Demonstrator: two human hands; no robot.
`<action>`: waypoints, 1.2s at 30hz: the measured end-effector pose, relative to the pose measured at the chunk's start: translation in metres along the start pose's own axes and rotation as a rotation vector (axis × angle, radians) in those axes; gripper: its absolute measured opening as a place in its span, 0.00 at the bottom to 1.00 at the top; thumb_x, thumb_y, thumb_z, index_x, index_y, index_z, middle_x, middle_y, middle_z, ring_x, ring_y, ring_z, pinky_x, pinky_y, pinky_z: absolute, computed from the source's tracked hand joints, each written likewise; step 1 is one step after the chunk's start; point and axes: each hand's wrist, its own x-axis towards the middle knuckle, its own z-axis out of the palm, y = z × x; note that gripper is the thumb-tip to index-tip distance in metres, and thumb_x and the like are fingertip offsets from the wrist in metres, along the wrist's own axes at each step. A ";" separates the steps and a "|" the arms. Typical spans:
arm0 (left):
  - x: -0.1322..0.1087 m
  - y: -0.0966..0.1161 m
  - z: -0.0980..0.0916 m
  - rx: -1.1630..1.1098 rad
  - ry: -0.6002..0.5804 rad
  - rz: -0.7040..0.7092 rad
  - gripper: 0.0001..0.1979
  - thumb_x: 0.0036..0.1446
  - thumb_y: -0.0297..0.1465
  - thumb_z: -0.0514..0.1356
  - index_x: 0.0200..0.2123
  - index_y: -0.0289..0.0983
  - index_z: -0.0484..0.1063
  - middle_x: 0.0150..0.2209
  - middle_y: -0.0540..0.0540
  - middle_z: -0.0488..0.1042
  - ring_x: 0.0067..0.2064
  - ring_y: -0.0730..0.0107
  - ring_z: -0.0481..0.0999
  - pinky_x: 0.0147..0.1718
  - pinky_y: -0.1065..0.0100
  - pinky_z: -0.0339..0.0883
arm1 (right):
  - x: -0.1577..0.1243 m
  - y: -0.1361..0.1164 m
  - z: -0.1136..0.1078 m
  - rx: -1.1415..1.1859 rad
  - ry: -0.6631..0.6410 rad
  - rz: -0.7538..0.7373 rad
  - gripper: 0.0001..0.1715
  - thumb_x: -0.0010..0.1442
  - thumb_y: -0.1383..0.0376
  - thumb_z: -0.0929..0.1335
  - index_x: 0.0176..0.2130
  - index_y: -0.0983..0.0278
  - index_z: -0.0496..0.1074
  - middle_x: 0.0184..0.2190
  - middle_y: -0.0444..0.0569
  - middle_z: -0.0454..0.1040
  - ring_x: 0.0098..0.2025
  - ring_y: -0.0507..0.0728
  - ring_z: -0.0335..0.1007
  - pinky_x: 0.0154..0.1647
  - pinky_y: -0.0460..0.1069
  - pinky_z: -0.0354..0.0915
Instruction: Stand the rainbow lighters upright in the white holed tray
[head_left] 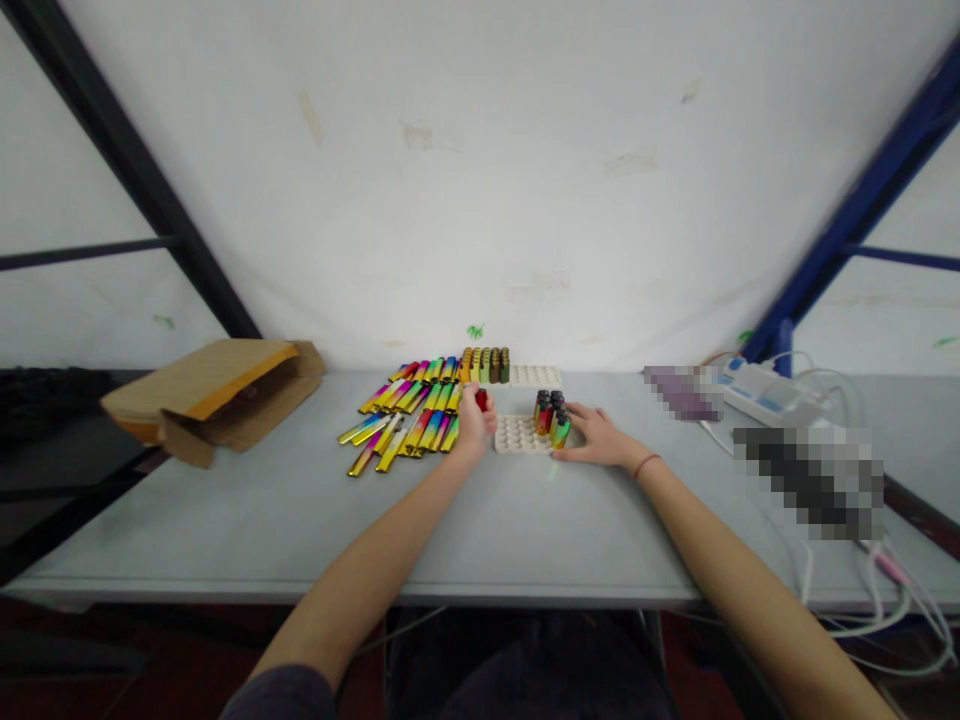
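My left hand (474,425) is closed in a fist around a red lighter (481,399), of which only a part shows. It is just left of a white tray (514,437) with rows of round holes. Several shiny rainbow lighters with dark tops (543,415) stand upright in the tray's right half. My right hand (600,437) rests at the tray's right edge, thumb and fingers spread beside these lighters; whether it touches them I cannot tell. To the left, many rainbow metallic pieces (409,430) lie flat in loose rows.
Behind stand packed rows of gold and green upright pieces (486,365), beside another white holed tray (536,376). An open cardboard box (217,390) lies at the left. On the right are a power strip (765,390), a blurred phone-like object (682,392) and white cables (874,610).
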 end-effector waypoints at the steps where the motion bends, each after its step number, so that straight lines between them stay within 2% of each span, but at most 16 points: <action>1: 0.001 -0.001 -0.001 -0.002 -0.002 0.000 0.24 0.64 0.45 0.48 0.18 0.41 0.52 0.12 0.58 0.43 0.13 0.80 0.43 0.13 0.75 0.39 | 0.000 0.000 0.000 0.002 0.003 0.000 0.55 0.54 0.34 0.69 0.69 0.61 0.63 0.72 0.65 0.55 0.72 0.76 0.50 0.68 0.77 0.42; 13: 0.003 -0.006 -0.001 0.036 -0.052 -0.069 0.26 0.65 0.47 0.48 0.18 0.40 0.52 0.13 0.57 0.44 0.13 0.80 0.42 0.13 0.76 0.38 | 0.000 0.002 0.001 -0.034 0.017 -0.014 0.55 0.54 0.33 0.69 0.68 0.62 0.65 0.71 0.64 0.57 0.71 0.74 0.52 0.70 0.72 0.44; 19: 0.000 -0.005 0.002 0.043 -0.038 -0.062 0.24 0.65 0.43 0.46 0.18 0.40 0.54 0.12 0.57 0.45 0.13 0.80 0.42 0.13 0.76 0.36 | 0.000 0.001 0.001 -0.034 0.020 -0.025 0.54 0.54 0.33 0.68 0.67 0.62 0.65 0.70 0.65 0.57 0.71 0.74 0.53 0.70 0.72 0.46; 31: 0.000 -0.006 0.001 0.044 -0.024 0.006 0.26 0.62 0.50 0.50 0.18 0.40 0.54 0.13 0.58 0.44 0.14 0.80 0.43 0.13 0.76 0.39 | 0.000 0.000 0.002 -0.025 0.029 -0.013 0.53 0.54 0.34 0.69 0.68 0.59 0.64 0.71 0.64 0.57 0.71 0.76 0.52 0.68 0.76 0.44; 36: 0.000 -0.002 0.002 0.052 -0.023 -0.005 0.25 0.64 0.46 0.48 0.19 0.40 0.54 0.12 0.58 0.44 0.13 0.80 0.42 0.13 0.76 0.37 | 0.000 0.000 0.001 -0.039 0.015 -0.006 0.54 0.55 0.34 0.68 0.68 0.60 0.63 0.71 0.64 0.56 0.71 0.75 0.52 0.69 0.75 0.44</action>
